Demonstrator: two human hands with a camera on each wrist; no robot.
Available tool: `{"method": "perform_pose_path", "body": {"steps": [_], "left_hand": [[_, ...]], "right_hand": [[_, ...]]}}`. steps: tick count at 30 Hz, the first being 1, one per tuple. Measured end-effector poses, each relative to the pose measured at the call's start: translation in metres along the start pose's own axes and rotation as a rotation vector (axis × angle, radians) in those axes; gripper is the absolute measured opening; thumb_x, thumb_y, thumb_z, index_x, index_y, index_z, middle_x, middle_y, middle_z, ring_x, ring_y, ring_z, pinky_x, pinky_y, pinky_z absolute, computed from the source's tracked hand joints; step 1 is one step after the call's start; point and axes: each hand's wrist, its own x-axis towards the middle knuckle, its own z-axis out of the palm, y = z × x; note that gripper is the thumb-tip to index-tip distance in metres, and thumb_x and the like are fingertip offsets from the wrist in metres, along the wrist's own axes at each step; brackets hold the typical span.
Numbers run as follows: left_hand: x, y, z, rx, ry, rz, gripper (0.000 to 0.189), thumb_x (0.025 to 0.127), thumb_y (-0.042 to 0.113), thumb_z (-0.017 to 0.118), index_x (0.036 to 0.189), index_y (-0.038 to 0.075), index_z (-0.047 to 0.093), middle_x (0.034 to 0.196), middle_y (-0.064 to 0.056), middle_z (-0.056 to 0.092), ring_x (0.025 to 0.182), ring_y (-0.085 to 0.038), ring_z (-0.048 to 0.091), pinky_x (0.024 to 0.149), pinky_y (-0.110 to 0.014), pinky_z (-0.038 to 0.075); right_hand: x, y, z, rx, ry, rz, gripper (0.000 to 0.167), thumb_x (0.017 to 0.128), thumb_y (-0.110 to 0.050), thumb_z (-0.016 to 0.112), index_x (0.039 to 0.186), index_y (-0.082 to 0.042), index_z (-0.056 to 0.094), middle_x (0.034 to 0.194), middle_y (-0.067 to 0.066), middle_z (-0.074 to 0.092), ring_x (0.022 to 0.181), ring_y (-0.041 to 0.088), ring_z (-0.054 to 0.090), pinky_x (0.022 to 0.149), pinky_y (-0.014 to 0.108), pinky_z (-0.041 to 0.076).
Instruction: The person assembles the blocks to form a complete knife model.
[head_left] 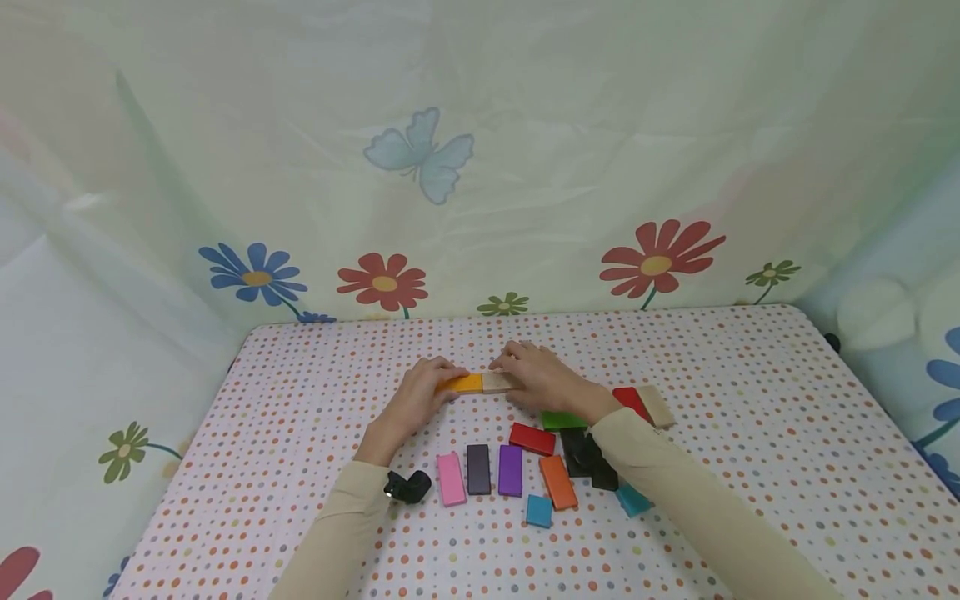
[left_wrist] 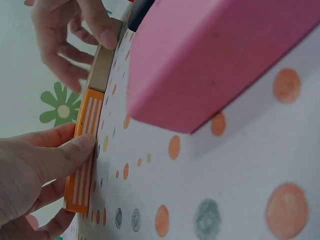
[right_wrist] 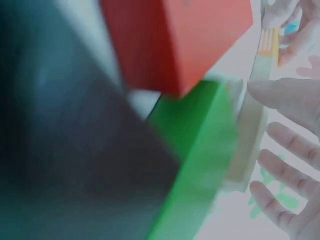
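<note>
My left hand (head_left: 422, 390) pinches an orange block (head_left: 467, 384), thumb on its near side and fingers behind. White stripes run along the face of this block in the left wrist view. End to end with it lies a plain wooden block (head_left: 494, 382). My right hand (head_left: 542, 377) holds the wooden block near its right end, with the thumb (right_wrist: 272, 95) over one side and the fingers spread along the other. Both blocks lie on the dotted tabletop, and the right hand hides part of the wooden one.
Nearer me lie pink (head_left: 452, 479), dark grey (head_left: 478, 469), purple (head_left: 510, 471), orange (head_left: 558, 482), red (head_left: 532, 439) and small blue (head_left: 538, 511) blocks. Under the right forearm are green (head_left: 562, 420) and black (head_left: 574, 452) blocks. Another red block (head_left: 632, 402) and wooden block (head_left: 656, 406) lie right.
</note>
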Motion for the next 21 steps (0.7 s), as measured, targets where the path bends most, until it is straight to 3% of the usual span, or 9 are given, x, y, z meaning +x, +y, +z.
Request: {"method": "perform_pose_path", "body": {"steps": [4,8,13,16,21], "left_hand": [[0.001,-0.002,-0.001,-0.016,-0.007,0.002,0.036,0.098,0.011,0.073,0.134,0.011,0.073,0.123,-0.008,0.068,0.112,-0.029,0.058,0.098,-0.047,0.049],[0.0,-0.006,-0.001,-0.05,0.006,0.015,0.032,0.098,0.007,0.074,0.13,0.007,0.075,0.119,-0.007,0.069,0.112,-0.028,0.059,0.099,-0.045,0.05],[-0.004,-0.011,-0.003,-0.111,-0.013,0.035,0.034,0.099,0.005,0.072,0.133,0.006,0.073,0.121,-0.006,0.068,0.112,-0.026,0.057,0.097,-0.044,0.05],[-0.006,-0.014,-0.005,-0.116,-0.038,0.064,0.039,0.099,0.005,0.072,0.138,0.006,0.069,0.127,-0.008,0.067,0.116,-0.028,0.056,0.102,-0.046,0.049],[-0.006,-0.017,-0.005,-0.088,-0.05,0.083,0.041,0.099,0.007,0.072,0.14,0.007,0.067,0.133,-0.009,0.065,0.125,-0.03,0.055,0.109,-0.049,0.046]], "right_hand": [[-0.002,-0.018,-0.006,0.013,-0.007,-0.072,0.047,0.094,-0.017,0.08,0.138,-0.01,0.065,0.133,0.009,0.056,0.121,0.028,0.053,0.101,0.049,0.05],[-0.004,-0.044,-0.011,0.06,-0.058,-0.211,0.041,0.094,-0.018,0.08,0.133,-0.012,0.069,0.14,0.009,0.056,0.129,0.029,0.053,0.109,0.049,0.047],[-0.003,-0.074,-0.003,0.072,-0.106,-0.432,0.021,0.094,-0.01,0.079,0.115,-0.011,0.076,0.129,0.004,0.064,0.124,0.02,0.059,0.109,0.036,0.048],[-0.003,-0.086,0.007,0.075,-0.139,-0.528,0.018,0.093,-0.004,0.078,0.11,-0.012,0.078,0.12,0.0,0.066,0.116,0.013,0.06,0.104,0.024,0.048],[-0.004,-0.101,0.018,0.044,-0.222,-0.549,0.031,0.09,0.008,0.075,0.11,-0.015,0.08,0.115,-0.006,0.066,0.115,0.008,0.058,0.104,0.019,0.045]]}}
